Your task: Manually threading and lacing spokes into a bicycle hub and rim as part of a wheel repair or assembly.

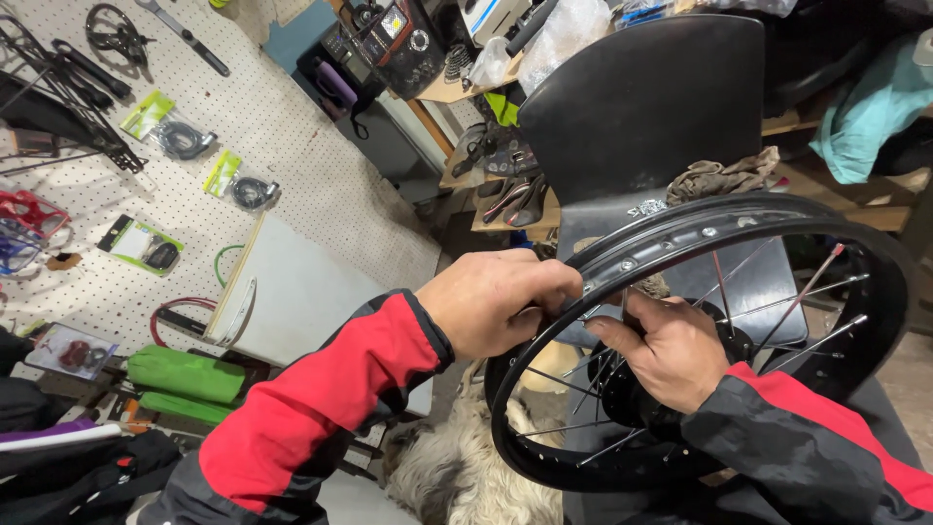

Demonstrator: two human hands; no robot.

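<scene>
A black bicycle wheel rim (700, 228) with thin metal spokes (797, 297) stands upright in front of me, its hub hidden behind my right hand. My left hand (496, 301) is closed over the rim's upper left edge, fingers curled around it. Inside the rim, my right hand (666, 350) pinches a spoke close to where it meets the rim. Both sleeves are red and black.
A black chair (641, 97) stands behind the wheel with a crumpled rag (719, 177) on it. A white pegboard (292, 146) at left carries tools and packaged parts. A shaggy light-furred dog (457, 476) lies below the wheel. Green rolled bags (185, 374) lie at lower left.
</scene>
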